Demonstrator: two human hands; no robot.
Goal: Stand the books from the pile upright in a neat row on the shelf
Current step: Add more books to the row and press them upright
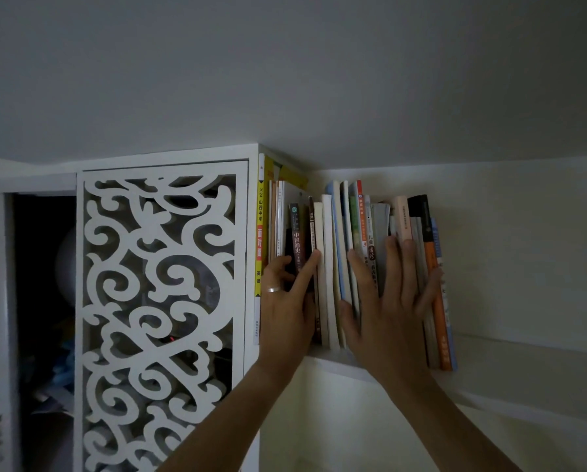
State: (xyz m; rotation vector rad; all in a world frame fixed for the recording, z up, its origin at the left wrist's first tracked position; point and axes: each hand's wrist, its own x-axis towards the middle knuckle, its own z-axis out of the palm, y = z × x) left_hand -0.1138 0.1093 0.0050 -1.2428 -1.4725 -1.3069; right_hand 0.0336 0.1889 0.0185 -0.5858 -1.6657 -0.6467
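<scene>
Most of the job looks done: the books (353,267) stand in a row on the shelf (489,349), against the white fretwork cabinet (162,301), though several in the middle lean. The right hand (390,308) lies flat with fingers spread across the spines, pressing. The left hand (287,301) has its forefinger straight on a spine; whether the other fingers clasp a book I cannot tell. No pile is in view, so straightening seems what remains.
</scene>
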